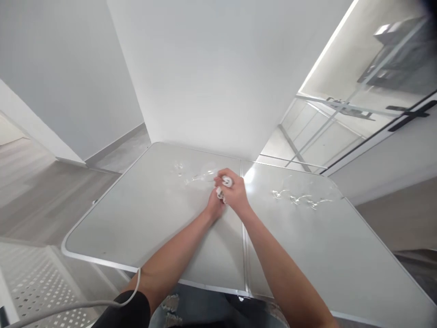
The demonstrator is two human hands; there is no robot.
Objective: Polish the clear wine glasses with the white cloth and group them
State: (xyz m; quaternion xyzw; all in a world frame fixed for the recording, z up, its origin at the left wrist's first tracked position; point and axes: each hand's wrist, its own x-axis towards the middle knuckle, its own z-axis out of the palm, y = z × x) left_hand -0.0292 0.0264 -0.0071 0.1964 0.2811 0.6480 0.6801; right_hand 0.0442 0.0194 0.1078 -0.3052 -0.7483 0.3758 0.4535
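Both my hands meet over the middle of a pale folding table point(146, 218). My right hand point(234, 193) is closed around a small white object point(227, 182) that I cannot name, and it partly covers my left hand point(214, 208). The left hand's fingers curl against the same white object from below. Just left of the hands a clear stemmed glass point(204, 174) lies on its side on the table, and another small clear glass piece point(179, 167) sits beyond it.
Several clear glass items point(300, 197) lie on the right half of the table. A white wall stands right behind the table's far edge. A glass partition with a black handle point(411, 116) is at the right. A white cable point(85, 305) runs by my left arm.
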